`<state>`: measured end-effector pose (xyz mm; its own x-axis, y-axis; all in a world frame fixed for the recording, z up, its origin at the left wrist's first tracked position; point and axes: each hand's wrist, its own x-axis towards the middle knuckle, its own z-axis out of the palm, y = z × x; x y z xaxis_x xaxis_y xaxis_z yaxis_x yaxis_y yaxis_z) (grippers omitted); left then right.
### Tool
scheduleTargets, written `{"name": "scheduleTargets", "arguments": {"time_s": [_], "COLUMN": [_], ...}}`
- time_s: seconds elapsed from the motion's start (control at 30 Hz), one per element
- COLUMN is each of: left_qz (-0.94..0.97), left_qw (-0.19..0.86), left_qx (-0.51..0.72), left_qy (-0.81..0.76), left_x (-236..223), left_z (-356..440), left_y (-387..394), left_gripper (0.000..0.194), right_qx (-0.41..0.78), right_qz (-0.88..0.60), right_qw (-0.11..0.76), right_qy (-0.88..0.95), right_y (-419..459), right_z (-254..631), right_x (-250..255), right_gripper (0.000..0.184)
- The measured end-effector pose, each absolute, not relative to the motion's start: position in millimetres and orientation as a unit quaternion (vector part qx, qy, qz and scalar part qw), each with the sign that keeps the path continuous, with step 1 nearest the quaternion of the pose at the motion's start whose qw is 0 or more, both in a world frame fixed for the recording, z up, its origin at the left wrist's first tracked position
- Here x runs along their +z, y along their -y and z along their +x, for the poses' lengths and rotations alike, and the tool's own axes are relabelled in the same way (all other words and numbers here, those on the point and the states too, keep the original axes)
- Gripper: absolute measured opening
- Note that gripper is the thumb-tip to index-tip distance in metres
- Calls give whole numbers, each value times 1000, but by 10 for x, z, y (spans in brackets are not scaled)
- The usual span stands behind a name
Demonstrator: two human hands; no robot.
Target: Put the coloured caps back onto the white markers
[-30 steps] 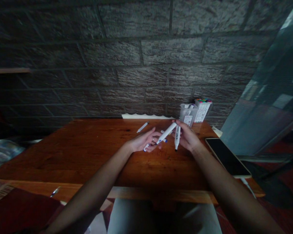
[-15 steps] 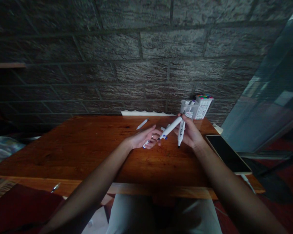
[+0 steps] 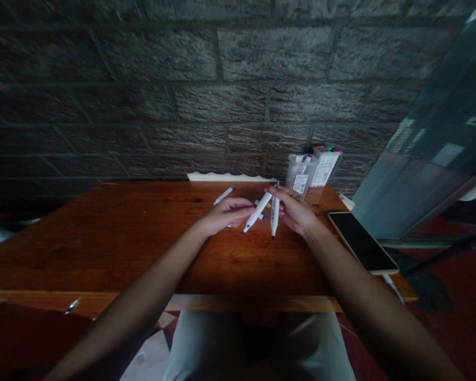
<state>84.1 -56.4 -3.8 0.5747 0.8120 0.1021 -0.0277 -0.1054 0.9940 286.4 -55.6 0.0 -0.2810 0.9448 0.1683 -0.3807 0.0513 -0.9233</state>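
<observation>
My right hand [image 3: 295, 209] is closed around two white markers. One marker [image 3: 275, 217] points down with a dark tip. The other white marker [image 3: 257, 212] slants down to the left. From the left, my left hand [image 3: 230, 214] reaches this slanted marker, thumb and fingers drawn together at its side; its fingertips are partly hidden. Behind it, a blue marker end [image 3: 262, 217] shows. Under my left hand a small blue end [image 3: 229, 226] peeks out, most of that piece being covered. Farther back, another white marker [image 3: 223, 195] lies on the wooden table [image 3: 143, 238].
At the back right stand a clear plastic box [image 3: 300, 174] with a few markers and a fuller marker box [image 3: 326, 166] with colourful caps. A phone [image 3: 363, 242] with a cable lies at the right edge. A stone block wall [image 3: 238, 106] rises behind the table.
My left fingers have gone from spread to drawn together beside the slanted marker. My right hand and its two markers have moved left and closer to my left hand. The view has shifted slightly.
</observation>
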Motion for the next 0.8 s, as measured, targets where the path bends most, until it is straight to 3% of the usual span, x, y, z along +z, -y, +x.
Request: {"name": "scheduleTargets", "arguments": {"time_s": [0.23,0.6,0.8], "left_qz": [671,615,595], "left_qw": [582,646,660], "left_qx": [335,371,405], "left_qy": [-313,-259,-217], "left_x": [-49,-54,9], "left_z": [846,811,844], "left_y": [566,550,599], "left_gripper": [40,28,42], "right_qx": [602,569,602], "right_qz": [-290,-288,-292], "right_qw": [524,565,540], "right_qy": [529,523,511], "right_y": [551,570,595], "right_z": [2815,2927,2963], "right_x": [-51,37,70], "right_gripper": [27,29,26]}}
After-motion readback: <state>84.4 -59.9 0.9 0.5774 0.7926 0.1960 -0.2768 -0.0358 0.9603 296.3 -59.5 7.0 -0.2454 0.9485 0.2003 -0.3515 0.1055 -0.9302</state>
